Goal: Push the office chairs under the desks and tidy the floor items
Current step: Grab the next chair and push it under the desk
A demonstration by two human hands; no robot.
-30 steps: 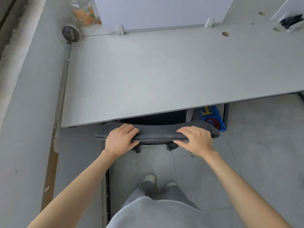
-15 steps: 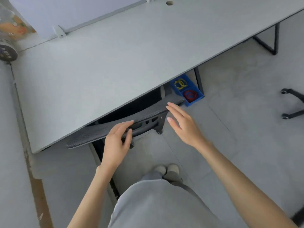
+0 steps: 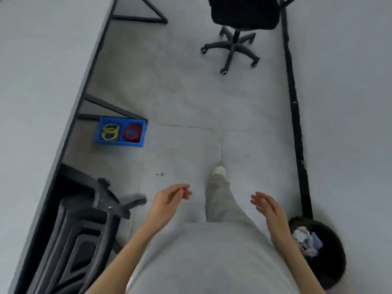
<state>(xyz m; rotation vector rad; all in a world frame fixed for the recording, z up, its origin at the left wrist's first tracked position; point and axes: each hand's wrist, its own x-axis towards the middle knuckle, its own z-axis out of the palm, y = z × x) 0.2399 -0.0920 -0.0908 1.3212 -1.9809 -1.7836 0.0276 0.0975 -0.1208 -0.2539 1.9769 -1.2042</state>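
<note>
Both hands hang loose and empty: left hand (image 3: pixel 169 198), right hand (image 3: pixel 267 206). A near chair (image 3: pixel 84 230) sits tucked under the left desk (image 3: pixel 38 81), just left of them. The blue bin (image 3: pixel 121 131) rests by that desk's edge; another office chair (image 3: pixel 239 24) stands well ahead.

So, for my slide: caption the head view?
Empty hands between tucked chair and loose chair.

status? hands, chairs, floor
Left hand, right hand open, empty. Near chair tucked under desk; far chair out. Blue bin on floor.
</note>
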